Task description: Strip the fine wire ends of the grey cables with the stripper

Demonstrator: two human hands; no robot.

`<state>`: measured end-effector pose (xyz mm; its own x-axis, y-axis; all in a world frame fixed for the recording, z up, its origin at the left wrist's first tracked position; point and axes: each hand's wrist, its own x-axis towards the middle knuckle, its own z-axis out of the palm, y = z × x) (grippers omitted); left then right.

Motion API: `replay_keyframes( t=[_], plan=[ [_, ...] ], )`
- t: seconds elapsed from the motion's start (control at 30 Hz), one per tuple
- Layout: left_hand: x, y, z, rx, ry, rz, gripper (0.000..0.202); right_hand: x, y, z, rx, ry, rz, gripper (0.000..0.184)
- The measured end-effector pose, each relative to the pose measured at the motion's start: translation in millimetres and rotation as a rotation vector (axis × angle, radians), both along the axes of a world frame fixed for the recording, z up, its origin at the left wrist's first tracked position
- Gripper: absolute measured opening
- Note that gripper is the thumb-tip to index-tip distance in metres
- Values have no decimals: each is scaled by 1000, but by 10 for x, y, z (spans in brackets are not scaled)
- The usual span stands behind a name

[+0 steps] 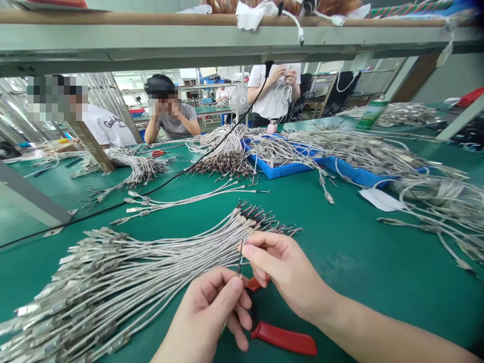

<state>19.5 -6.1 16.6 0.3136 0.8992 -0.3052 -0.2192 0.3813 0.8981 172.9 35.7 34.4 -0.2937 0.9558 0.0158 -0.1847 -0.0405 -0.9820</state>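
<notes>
My left hand (219,307) pinches a cable near its stripped end, and the thin wires (241,254) stick up between thumb and finger. Thumb and forefinger of my right hand (282,264) are closed on the tips of those wires. Most of this cable is hidden behind my left hand. Under both hands lies a tool with red handles (284,338), its head covered from view. To the left spreads a large bundle of grey USB cables (181,252), plugs toward me at the left and bared dark and red wire ends at the far right.
Several loose cables (189,200) lie behind the bundle. Blue trays (278,170) heaped with cables stand farther back. A black cord (166,184) crosses the green table (351,242). An overhead shelf (170,40) spans the view. Co-workers (274,93) are across the table.
</notes>
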Motion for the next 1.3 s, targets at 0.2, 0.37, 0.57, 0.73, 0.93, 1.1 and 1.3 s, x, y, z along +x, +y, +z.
replay_keyframes(
  t=[0.2, 0.37, 0.57, 0.73, 0.93, 1.1, 1.3],
  plan=[
    [6, -20, 58, -30, 28, -35, 45, 6, 12, -58, -39, 23, -19, 18],
    [4, -18, 117, -53, 44, -60, 47, 18, 15, -68, -40, 35, -25, 17],
    [28, -14, 201, 59, -44, 23, 37, 3, 2, -36, -31, -4, 20, 19],
    [41, -4, 158, 123, -45, 142, 28, -26, -31, -34, -15, -18, 113, 20],
    [17, -5, 139, 84, -28, 223, 30, -33, -42, -56, 2, -42, 118, 18],
    [35, -14, 173, 73, -45, 288, 37, -51, -68, -58, -7, -46, 109, 18],
    [1, -1, 125, 113, 46, 339, 35, -55, -73, -46, -53, -47, 158, 27]
  ],
)
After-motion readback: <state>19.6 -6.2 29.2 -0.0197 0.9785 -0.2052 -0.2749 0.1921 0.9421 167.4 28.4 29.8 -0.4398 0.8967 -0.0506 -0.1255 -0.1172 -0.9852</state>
